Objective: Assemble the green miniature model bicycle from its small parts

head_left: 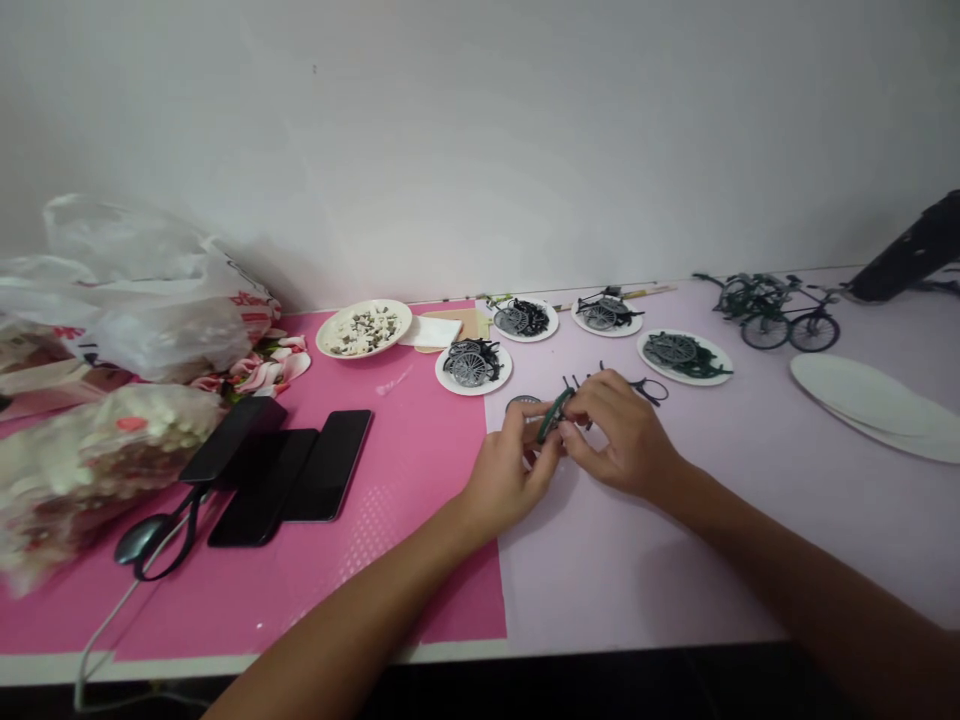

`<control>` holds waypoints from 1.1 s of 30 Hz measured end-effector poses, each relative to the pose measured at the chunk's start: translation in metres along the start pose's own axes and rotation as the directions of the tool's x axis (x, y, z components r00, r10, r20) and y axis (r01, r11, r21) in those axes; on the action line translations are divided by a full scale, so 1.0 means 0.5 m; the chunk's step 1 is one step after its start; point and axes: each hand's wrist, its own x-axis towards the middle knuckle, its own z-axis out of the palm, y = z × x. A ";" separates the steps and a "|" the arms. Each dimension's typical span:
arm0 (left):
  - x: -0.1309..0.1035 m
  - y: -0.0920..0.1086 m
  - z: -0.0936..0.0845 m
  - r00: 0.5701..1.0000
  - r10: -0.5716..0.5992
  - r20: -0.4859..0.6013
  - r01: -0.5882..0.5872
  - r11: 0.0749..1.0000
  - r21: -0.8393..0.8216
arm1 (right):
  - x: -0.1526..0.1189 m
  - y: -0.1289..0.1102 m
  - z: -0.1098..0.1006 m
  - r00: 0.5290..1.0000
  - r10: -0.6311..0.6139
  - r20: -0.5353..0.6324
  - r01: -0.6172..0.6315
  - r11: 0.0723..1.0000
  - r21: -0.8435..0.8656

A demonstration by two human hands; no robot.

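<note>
Over the pale part of the table, a small dark green curved model bicycle part is held between both hands. My left hand pinches it from the left with thumb and fingers. From the right, the bent fingertips and thumb of my right hand press on its edge. Fingers cover much of it, so its full shape is hidden. Just behind my left fingers lies a grey spoked wheel, partly covered. A thin black part with a ring rests beyond my right hand.
Small plates of wheels and frame parts stand along the back, beside a bowl of small pieces. Assembled model bicycles and white oval plates are at right. Phones, a cable and plastic bags occupy the left.
</note>
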 end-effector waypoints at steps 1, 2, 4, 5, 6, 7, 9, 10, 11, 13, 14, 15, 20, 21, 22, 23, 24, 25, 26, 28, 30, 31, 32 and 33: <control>0.000 0.000 0.000 1.000 0.000 0.000 0.000 1.000 0.009 | 0.000 0.001 0.000 1.000 -0.012 0.005 0.012 1.000 -0.010; -0.001 0.000 0.000 1.000 -0.001 0.000 0.001 1.000 0.019 | -0.001 0.002 0.000 1.000 -0.028 0.010 0.028 0.999 -0.023; -0.001 0.001 -0.001 1.000 -0.002 0.004 0.002 0.999 0.032 | -0.003 0.004 0.001 0.998 -0.059 0.017 0.060 0.996 -0.059; -0.002 0.001 -0.001 1.000 0.000 0.009 0.000 1.000 0.031 | -0.003 0.005 0.001 0.997 -0.069 0.018 0.071 0.994 -0.079; -0.002 0.001 -0.001 1.000 0.005 0.016 -0.006 1.000 0.025 | -0.004 0.006 0.002 0.997 -0.075 0.019 0.076 0.993 -0.094; -0.002 0.001 0.000 1.000 0.013 0.022 -0.013 1.000 0.015 | -0.005 0.007 0.002 0.997 -0.076 0.019 0.077 0.992 -0.103; -0.001 0.001 0.000 0.999 0.025 0.026 -0.025 1.000 -0.007 | -0.005 0.008 0.003 0.998 -0.067 0.021 0.068 0.993 -0.092; -0.001 0.001 0.000 0.999 0.024 0.026 -0.024 1.000 -0.013 | -0.005 0.008 0.004 0.998 -0.057 0.024 0.059 0.995 -0.076; 0.000 0.001 0.000 1.000 0.019 0.024 -0.019 1.000 -0.019 | -0.005 0.008 0.004 0.999 -0.045 0.028 0.046 0.997 -0.058; 0.000 0.001 0.000 1.000 0.007 0.020 -0.006 1.000 -0.030 | -0.004 0.006 0.003 0.999 -0.014 0.042 0.015 1.000 -0.027; 0.001 0.002 0.000 1.000 0.001 0.019 -0.001 0.999 -0.038 | -0.004 0.004 0.002 0.999 0.000 0.052 0.001 1.000 -0.018; 0.001 0.003 0.000 1.000 -0.002 0.018 0.003 0.999 -0.046 | -0.004 0.003 0.001 0.998 0.013 0.060 -0.012 1.000 -0.015; 0.002 0.006 -0.002 1.000 -0.019 0.010 0.019 0.999 -0.029 | -0.004 -0.003 -0.001 0.997 0.051 0.061 -0.049 0.998 -0.041; 0.002 0.005 -0.002 1.000 -0.022 0.009 0.022 1.000 -0.020 | -0.004 -0.002 -0.001 0.997 0.049 0.060 -0.046 0.998 -0.050; 0.002 0.005 -0.002 1.000 -0.023 0.009 0.023 1.000 -0.013 | -0.004 -0.002 -0.001 0.997 0.042 0.060 -0.038 0.997 -0.062; 0.001 0.004 -0.002 1.000 -0.023 0.011 0.023 1.000 -0.009 | -0.004 -0.001 -0.001 0.998 0.030 0.060 -0.025 0.997 -0.076; 0.001 0.002 -0.002 1.000 -0.021 0.012 0.021 1.000 -0.010 | -0.004 0.001 -0.001 0.998 0.012 0.060 -0.007 0.996 -0.094; 0.001 0.001 -0.001 1.000 -0.019 0.014 0.019 1.000 -0.013 | -0.004 0.002 -0.001 0.998 -0.008 0.061 0.015 0.993 -0.115; 0.001 0.001 -0.001 1.000 -0.020 0.016 0.020 1.000 -0.017 | -0.004 0.004 -0.001 0.998 -0.029 0.062 0.037 0.990 -0.136; 0.001 0.000 0.000 0.999 -0.024 0.021 0.024 0.999 -0.024 | -0.004 0.006 -0.001 0.996 -0.060 0.062 0.070 0.983 -0.170; 0.001 0.000 0.001 0.999 -0.027 0.022 0.028 0.999 -0.019 | -0.004 0.007 -0.001 0.996 -0.067 0.058 0.077 0.981 -0.179; 0.001 0.000 0.001 0.999 -0.026 0.021 0.027 1.000 -0.017 | -0.004 0.007 0.000 0.996 -0.065 0.054 0.074 0.981 -0.178; 0.001 0.000 0.001 1.000 -0.023 0.020 0.023 1.000 -0.017 | -0.004 0.006 0.000 0.997 -0.062 0.050 0.070 0.982 -0.175; 0.001 0.000 0.001 1.000 -0.019 0.021 0.019 1.000 -0.018 | -0.004 0.006 0.000 0.997 -0.059 0.047 0.067 0.983 -0.171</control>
